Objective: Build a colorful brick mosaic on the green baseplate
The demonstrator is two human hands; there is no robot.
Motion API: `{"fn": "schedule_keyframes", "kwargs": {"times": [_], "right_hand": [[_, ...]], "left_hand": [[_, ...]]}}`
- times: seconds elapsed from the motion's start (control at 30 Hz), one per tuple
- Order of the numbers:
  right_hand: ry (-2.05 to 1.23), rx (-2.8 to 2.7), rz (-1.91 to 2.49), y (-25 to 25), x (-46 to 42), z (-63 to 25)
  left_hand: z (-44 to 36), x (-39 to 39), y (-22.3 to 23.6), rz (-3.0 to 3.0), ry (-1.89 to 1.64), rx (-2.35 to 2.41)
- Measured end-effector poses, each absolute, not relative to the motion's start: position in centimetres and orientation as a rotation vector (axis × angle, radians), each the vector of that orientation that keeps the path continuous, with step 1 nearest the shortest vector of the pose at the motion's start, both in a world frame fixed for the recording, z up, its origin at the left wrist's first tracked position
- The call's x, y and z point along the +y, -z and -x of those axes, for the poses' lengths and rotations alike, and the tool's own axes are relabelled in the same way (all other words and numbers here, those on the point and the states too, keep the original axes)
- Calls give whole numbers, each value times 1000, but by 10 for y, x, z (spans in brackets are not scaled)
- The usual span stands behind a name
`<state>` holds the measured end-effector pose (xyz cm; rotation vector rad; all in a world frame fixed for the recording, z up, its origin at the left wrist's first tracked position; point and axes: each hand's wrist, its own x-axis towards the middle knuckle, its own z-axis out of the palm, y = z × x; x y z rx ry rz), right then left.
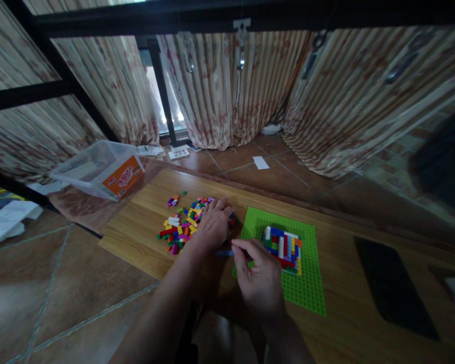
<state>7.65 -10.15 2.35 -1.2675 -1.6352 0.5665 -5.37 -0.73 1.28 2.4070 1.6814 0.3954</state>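
My left hand (215, 222) reaches over the right side of a heap of loose toy building bricks (189, 222), fingers apart and bent down among them. The fingertips partly hide the bricks below. My right hand (260, 275) is closed in a pinch, with a small red brick (233, 242) just showing at thumb and forefinger. Below the pinch lies a blue strip-like piece (224, 253). Right of this hand, a built block of multicoloured bricks (282, 247) sits on a green studded baseplate (313, 273); my right hand covers the plate's near left part.
The wooden table (136, 217) also bears a dark flat slab (394, 285) at the right. Beyond its left end, a clear plastic bin (87, 174) with an orange label stands on the floor. A black metal frame (212, 20) crosses in front of striped curtains (227, 91).
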Motion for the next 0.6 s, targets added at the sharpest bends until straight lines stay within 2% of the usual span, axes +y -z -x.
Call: {"fn": "schedule_keyframes", "kwargs": {"times": [0.4, 0.6], "right_hand": [[-585, -1641, 1284, -24, -104, -80], [-551, -1639, 1277, -27, -102, -84]], "left_hand": [[60, -6, -14, -2356, -569, 1690], [64, -8, -21, -2218, -793, 1621]]}}
